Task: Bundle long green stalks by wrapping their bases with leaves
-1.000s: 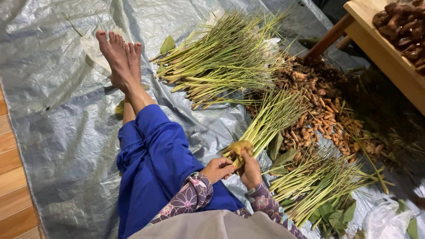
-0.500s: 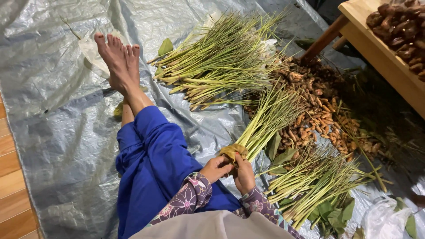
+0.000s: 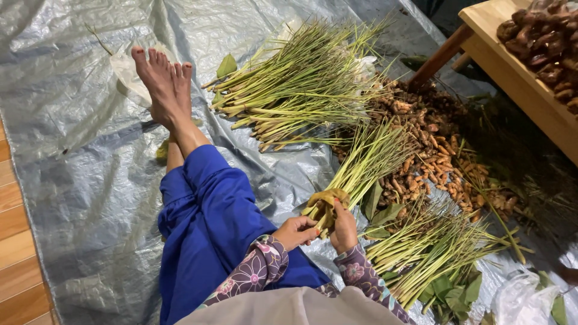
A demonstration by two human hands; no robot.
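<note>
Both my hands grip the base of a bundle of green lemongrass stalks [image 3: 368, 159] that fans away to the upper right. My left hand [image 3: 296, 232] holds the thick yellowish root end from the left, and my right hand [image 3: 344, 227] clasps it from the right. A yellow-brown band [image 3: 328, 197] wraps the bundle just above my fingers. I sit on a grey plastic sheet [image 3: 78, 120] with my legs in blue trousers [image 3: 208, 225] stretched out, bare feet [image 3: 164, 84] crossed.
A large loose pile of lemongrass [image 3: 304, 84] lies ahead. Brown-orange roots [image 3: 430, 150] are heaped to the right, with another lemongrass bunch [image 3: 433, 250] and green leaves near them. A wooden bench [image 3: 521, 81] carrying dark roots stands at top right. Wooden floor [image 3: 15, 241] borders the sheet on the left.
My hands have shifted slightly around the bundle's root end, and the bundle has tilted a little. The view has moved a bit; nothing else has changed.
</note>
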